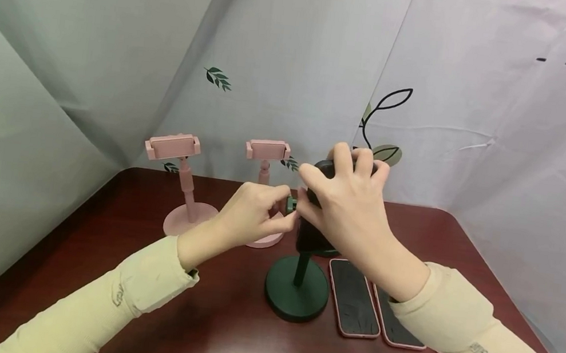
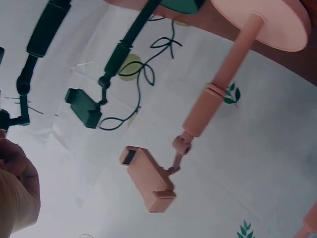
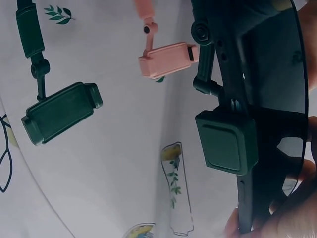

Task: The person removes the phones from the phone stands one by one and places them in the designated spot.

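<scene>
My right hand point(image 1: 350, 198) grips a black phone point(image 1: 312, 234) upright from above, its fingers over the top edge and the thumb at the left side. Behind the phone is a green phone stand point(image 1: 297, 287), whose square clamp point(image 3: 225, 141) lies against the phone's edge in the right wrist view. The thumb and fingers of my left hand point(image 1: 253, 211) pinch a small green end of this clamp, left of the phone. In the left wrist view the left hand point(image 2: 20, 183) shows only partly, below the stand's arm point(image 2: 47, 29).
Two pink phone stands point(image 1: 188, 189) point(image 1: 268, 151) stand at the back left. A second green stand point(image 3: 62, 114) is behind the phone, mostly hidden in the head view. Two pink-edged phones point(image 1: 354, 299) point(image 1: 397, 321) lie right of the green base. Fabric point(image 1: 295, 57) hangs behind the table.
</scene>
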`<state>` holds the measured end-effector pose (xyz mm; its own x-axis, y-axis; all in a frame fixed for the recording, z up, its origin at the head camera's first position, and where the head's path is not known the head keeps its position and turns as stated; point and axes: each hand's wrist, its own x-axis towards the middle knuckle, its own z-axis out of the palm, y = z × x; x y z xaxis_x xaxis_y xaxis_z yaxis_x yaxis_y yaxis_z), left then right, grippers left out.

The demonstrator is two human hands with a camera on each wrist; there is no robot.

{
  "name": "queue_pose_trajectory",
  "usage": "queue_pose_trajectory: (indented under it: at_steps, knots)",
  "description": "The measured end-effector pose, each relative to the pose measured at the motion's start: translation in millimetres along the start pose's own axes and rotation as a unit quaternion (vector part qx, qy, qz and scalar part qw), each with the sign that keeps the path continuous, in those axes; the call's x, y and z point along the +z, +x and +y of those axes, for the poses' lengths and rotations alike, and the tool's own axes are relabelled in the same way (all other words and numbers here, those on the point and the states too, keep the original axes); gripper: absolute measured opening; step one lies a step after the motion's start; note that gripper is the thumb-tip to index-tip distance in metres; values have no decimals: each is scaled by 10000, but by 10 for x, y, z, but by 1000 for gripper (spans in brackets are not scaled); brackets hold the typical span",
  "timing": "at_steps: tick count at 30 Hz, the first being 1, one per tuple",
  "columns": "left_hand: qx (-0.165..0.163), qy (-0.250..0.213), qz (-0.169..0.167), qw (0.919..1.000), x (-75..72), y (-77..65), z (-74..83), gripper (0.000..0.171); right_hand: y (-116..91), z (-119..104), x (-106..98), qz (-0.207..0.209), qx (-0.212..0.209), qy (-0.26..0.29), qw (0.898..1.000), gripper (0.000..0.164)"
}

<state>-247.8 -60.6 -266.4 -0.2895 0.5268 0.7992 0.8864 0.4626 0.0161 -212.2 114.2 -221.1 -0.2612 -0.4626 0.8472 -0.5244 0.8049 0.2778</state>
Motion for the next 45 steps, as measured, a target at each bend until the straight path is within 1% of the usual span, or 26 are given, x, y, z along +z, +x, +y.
queue_pose_trajectory:
  at_steps: [4, 9, 14, 17, 20, 27, 31, 37, 40, 42, 45]
  knots:
    - [-264, 82, -59, 9996, -2, 3, 66, 15, -9, -1, -21, 10, -33, 198, 9998, 17]
    - [-395, 226, -52, 9990, 5, -9, 102, 16, -12, 0, -23, 78, -23, 399, 9992, 16]
    - [-193, 288, 41, 9994, 20, -20, 64, 14, -3, -3, -24, 129, 69, 584, 9982, 13]
    - [-65, 232, 80, 9997, 31, -19, 40, 13, 14, -1, -39, 26, 145, 674, 9976, 11]
    - [-34, 147, 80, 9999, 41, -20, 33, 13, 35, 4, -61, -127, 197, 800, 9965, 9]
    - [96, 194, 65, 9997, 82, -14, 29, 17, 38, 32, -93, -299, 333, 1126, 9926, 10]
    - [49, 39, 73, 10000, 93, -9, 35, 17, 37, 48, -107, -357, 392, 1252, 9907, 9]
    - [-177, -420, 77, 9989, 129, -28, 27, 15, 24, 65, -119, -380, 548, 1464, 9870, 10]
    - [-237, -589, 121, 9979, 148, -42, 18, 15, 22, 67, -114, -338, 588, 1558, 9855, 12]
    - [-244, -646, 146, 9975, 159, -45, 19, 21, 22, 72, -114, -276, 658, 1698, 9829, 12]
    - [-257, -689, 176, 9971, 169, -37, 28, 39, 27, 93, -113, -116, 816, 2056, 9752, 12]
